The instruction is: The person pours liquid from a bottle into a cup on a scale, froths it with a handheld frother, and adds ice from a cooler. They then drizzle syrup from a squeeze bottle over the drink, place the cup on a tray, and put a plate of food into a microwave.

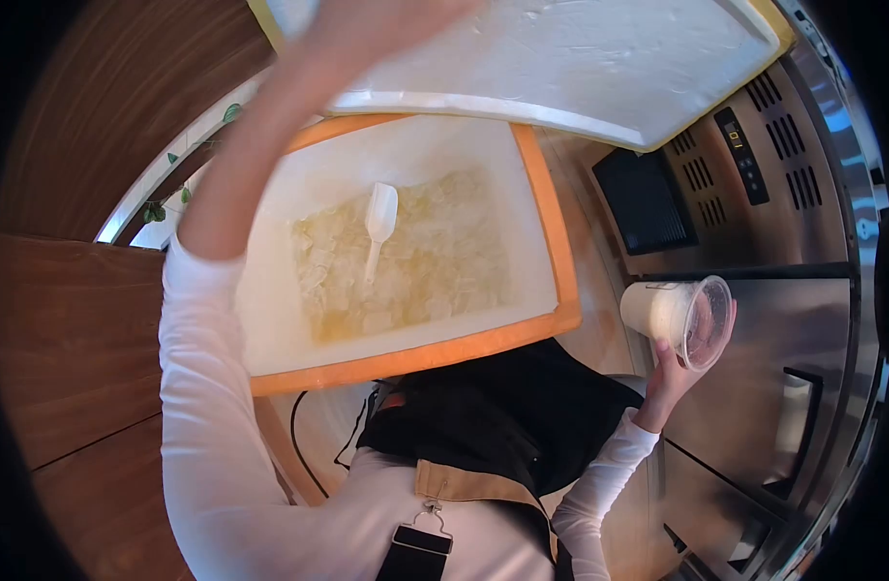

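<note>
My right hand (672,373) is closed around a clear plastic cup (701,324), tilted on its side, with something pale in its lower part. My left hand (396,24) is blurred at the top edge, in front of a raised white foam lid (599,63); its fingers are out of sight, so whether it grips the lid is unclear. Below that arm stands an open foam ice box (551,228) with an orange rim. Ice cubes (435,261) in yellowish water lie inside. A white scoop (380,215) rests on the ice, handle towards me.
A stainless steel appliance (754,358) with vents, a small display (739,145) and door handles stands at the right. Brown wooden panels (86,320) rise at the left. A black cable (299,436) hangs below the box.
</note>
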{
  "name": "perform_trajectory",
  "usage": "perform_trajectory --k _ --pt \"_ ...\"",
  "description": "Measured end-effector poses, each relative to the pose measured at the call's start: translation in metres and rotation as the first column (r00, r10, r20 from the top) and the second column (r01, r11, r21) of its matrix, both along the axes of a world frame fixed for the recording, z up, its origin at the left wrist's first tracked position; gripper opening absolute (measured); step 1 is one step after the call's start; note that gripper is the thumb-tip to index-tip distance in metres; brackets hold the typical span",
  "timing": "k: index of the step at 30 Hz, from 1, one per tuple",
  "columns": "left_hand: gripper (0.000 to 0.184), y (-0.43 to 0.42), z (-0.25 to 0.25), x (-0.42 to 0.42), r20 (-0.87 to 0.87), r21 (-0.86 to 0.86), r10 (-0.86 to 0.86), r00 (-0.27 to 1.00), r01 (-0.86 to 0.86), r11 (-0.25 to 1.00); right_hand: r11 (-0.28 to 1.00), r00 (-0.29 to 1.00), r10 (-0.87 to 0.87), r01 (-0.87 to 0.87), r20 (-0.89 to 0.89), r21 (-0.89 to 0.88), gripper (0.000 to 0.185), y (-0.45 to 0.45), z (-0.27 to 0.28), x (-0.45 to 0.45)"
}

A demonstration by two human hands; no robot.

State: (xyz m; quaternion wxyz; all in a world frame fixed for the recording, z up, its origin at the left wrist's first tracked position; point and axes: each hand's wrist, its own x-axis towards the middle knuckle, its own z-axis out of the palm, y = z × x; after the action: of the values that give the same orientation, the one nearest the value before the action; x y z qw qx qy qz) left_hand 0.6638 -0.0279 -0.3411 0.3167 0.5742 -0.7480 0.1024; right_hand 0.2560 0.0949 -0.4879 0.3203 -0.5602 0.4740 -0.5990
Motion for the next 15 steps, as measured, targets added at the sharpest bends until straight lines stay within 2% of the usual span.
perform_trajectory --k 1,2,3,4,5,6,8,11,14,15 --pt "0.03 0.016 -0.037 -0.002 -0.129 0.26 0.057 0.99 -0.022 0.965 1.0 1.0 0.021 -0.021 0.016 -0.003 0.115 -0.004 0.001 0.008" --pt "0.037 0.035 -0.082 -0.009 -0.084 0.4 0.112 0.99 -0.069 0.914 1.0 0.999 0.029 -0.029 0.021 0.009 0.116 -0.009 0.001 0.015" --pt "0.032 0.045 -0.165 0.009 0.01 0.602 0.182 0.983 -0.151 0.784 0.999 0.999 0.037 -0.038 0.025 0.022 0.116 -0.012 0.002 0.022" --pt "0.024 0.073 -0.239 0.024 0.267 0.623 0.13 0.955 -0.274 0.733 0.999 0.999 0.042 -0.043 0.029 0.03 0.117 -0.014 0.001 0.028" --pt "0.033 0.103 -0.328 0.054 0.368 0.739 0.014 0.93 -0.301 0.603 0.998 0.998 0.052 -0.052 0.027 0.025 0.117 -0.016 -0.002 0.032" --pt "0.04 0.12 -0.378 0.07 0.303 0.91 -0.037 0.952 -0.278 0.309 0.997 0.998 0.066 -0.067 0.023 0.025 0.116 -0.017 -0.006 0.035" --pt "0.041 0.146 -0.404 0.069 0.326 0.934 0.163 0.931 -0.344 0.096 0.996 0.997 0.072 -0.072 0.006 0.053 0.115 -0.016 -0.009 0.041" --pt "0.039 0.161 -0.434 0.066 0.239 0.923 0.405 0.883 -0.336 0.187 0.993 0.997 0.075 -0.071 -0.033 0.092 0.12 -0.012 -0.015 0.037" --pt "0.038 0.167 -0.46 0.069 0.033 0.927 0.509 0.86 -0.216 0.306 0.991 0.998 0.046 -0.04 -0.048 0.124 0.122 -0.007 -0.017 0.034" --pt "0.036 0.171 -0.472 0.071 0.031 0.886 0.501 0.865 -0.256 0.387 0.991 0.998 0.034 -0.028 -0.046 0.132 0.122 -0.005 -0.018 0.032"
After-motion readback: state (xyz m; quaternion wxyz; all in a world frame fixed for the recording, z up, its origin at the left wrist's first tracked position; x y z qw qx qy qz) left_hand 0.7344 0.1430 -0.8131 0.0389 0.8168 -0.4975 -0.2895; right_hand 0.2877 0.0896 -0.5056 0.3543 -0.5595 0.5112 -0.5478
